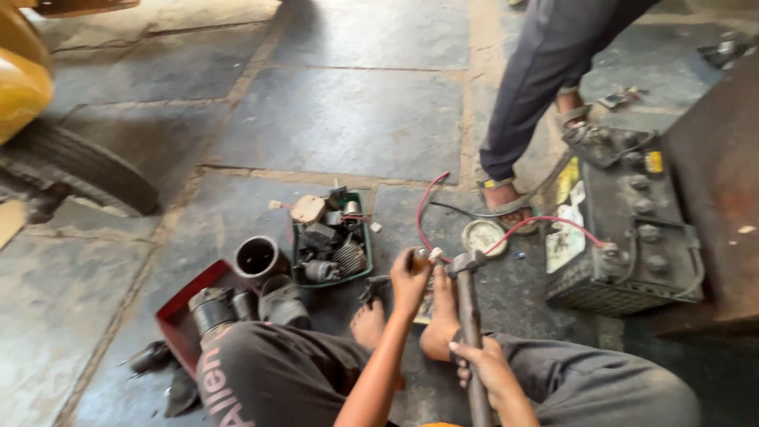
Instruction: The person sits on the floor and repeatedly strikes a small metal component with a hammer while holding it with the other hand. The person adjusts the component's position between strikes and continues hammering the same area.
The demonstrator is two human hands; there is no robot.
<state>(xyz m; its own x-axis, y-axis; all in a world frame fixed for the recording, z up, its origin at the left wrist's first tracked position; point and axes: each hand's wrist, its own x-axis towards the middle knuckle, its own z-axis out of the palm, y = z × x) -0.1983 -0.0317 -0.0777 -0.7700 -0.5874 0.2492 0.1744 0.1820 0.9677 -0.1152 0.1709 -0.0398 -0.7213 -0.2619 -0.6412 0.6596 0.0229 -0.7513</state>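
Hammer, gripped by right hand, points twelve o'clock; head just beside small part pinched by left hand.

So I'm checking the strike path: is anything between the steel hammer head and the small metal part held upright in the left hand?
Nothing visible: the steel hammer head sits right beside the small metal part gripped by the left hand.
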